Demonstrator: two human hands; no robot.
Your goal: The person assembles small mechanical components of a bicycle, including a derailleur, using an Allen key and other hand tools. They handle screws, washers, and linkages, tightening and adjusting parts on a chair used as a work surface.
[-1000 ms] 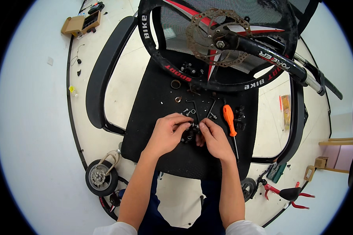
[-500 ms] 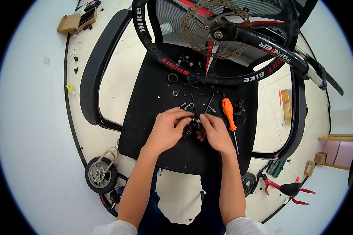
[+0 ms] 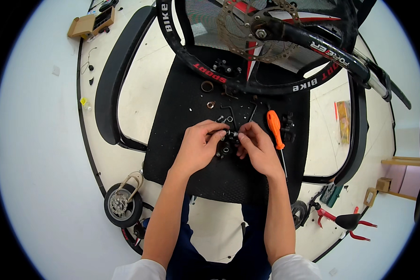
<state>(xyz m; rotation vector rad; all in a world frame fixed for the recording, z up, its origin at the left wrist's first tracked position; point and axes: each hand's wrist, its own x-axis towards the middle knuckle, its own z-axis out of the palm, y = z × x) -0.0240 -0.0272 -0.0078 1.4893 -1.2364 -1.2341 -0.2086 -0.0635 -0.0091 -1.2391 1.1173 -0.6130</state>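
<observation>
Over the black chair seat (image 3: 210, 182), my left hand (image 3: 198, 145) and my right hand (image 3: 259, 149) meet with fingertips pinched. Between them is a small dark bolt with silvery rings (image 3: 232, 134), held from both ends. Fingers partly cover it. Just below lie loose nuts (image 3: 226, 150) and small dark parts. A black hex key (image 3: 231, 113) rests beyond my fingertips, and a second hex key (image 3: 253, 112) is partly hidden by my right hand. To the right of that hand lies an orange-handled screwdriver (image 3: 274, 125).
Across the seat's far side lies a bicycle wheel (image 3: 261, 89) with a brake disc (image 3: 228, 35) and fork (image 3: 322, 44). Chair armrests (image 3: 121, 79) flank the seat. On the floor are a small wheel (image 3: 122, 205), a cardboard box (image 3: 81, 28) and a red frame (image 3: 329, 214).
My fingertips have shifted on the bolt, which now shows more plainly between them. The right hand's fingers have moved slightly. The whole view has shifted a little.
</observation>
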